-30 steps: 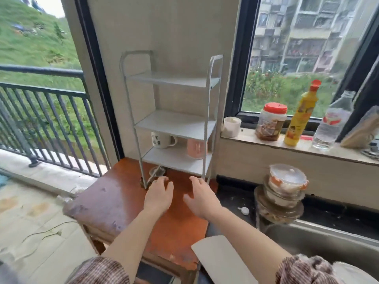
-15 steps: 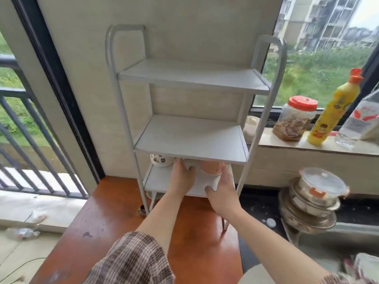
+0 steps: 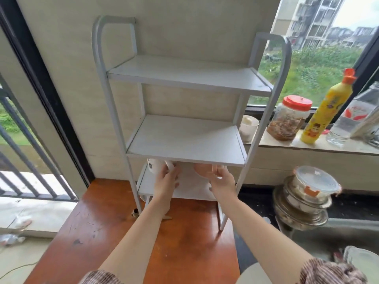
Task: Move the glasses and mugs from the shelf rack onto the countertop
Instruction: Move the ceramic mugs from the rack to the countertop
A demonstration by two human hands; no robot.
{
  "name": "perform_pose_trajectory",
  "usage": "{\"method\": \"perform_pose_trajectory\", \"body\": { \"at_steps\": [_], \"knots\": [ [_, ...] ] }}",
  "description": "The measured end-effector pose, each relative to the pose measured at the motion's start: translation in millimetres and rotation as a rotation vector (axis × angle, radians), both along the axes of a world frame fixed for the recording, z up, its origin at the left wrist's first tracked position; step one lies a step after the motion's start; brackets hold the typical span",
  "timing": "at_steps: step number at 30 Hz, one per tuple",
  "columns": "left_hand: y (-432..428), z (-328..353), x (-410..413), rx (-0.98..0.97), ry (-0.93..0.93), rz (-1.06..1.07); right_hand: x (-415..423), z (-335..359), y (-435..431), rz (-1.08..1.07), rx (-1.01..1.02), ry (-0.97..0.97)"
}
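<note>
A: I see the white shelf rack [image 3: 185, 138] standing upright on the red-brown countertop [image 3: 184, 238], top two shelves bare.

B: And the mugs?

A: Both on the bottom shelf. The white mug [image 3: 154, 166] seems tilted, its handle toward my left hand [image 3: 167, 181], whose fingers curl on it. The pink mug [image 3: 203, 170] is just left of my right hand [image 3: 222, 184], fingers at its handle; grip unclear.

B: Changes?

A: Half a second ago both hands lay lower at the shelf's front.
</note>
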State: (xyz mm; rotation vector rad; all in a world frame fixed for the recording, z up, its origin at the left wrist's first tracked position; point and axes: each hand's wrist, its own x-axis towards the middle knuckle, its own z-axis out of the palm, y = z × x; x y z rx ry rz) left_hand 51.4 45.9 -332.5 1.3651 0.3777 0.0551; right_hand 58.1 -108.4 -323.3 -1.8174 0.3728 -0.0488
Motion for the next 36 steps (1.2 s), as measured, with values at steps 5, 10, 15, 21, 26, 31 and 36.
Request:
{"method": "perform_pose_trajectory", "body": {
  "at_steps": [5, 10, 15, 21, 26, 31, 36],
  "knots": [
    [23.4, 11.2, -27.4, 0.075, 0.122, 0.047, -7.3, 10.7, 3.5, 0.009, 0.185, 0.215],
    [34.9, 27.0, -43.2, 0.186, 0.248, 0.058, -17.3, 19.1, 5.5, -0.042, 0.198, 0.258],
    [40.4, 32.0, -52.7, 0.083, 0.293, 0.153, -34.3, 16.4, 4.4, -0.103, 0.273, 0.296],
    [40.1, 24.3, -67.0, -0.115, 0.285, 0.23, -56.1, 14.7, -2.6, -0.141, 0.342, 0.261],
    [29.0, 20.7, -91.6, -0.101, 0.219, 0.25, -76.9, 13.5, -16.6, -0.137, 0.396, 0.257],
    [9.9, 18.9, -127.6, -0.129, 0.202, 0.25, -106.3, 12.8, -46.6, -0.093, 0.406, 0.276],
    [-29.5, 14.5, -172.8, -0.124, 0.183, 0.213, -160.7, 6.9, -101.3, -0.08, 0.461, 0.285]
  ]
}}
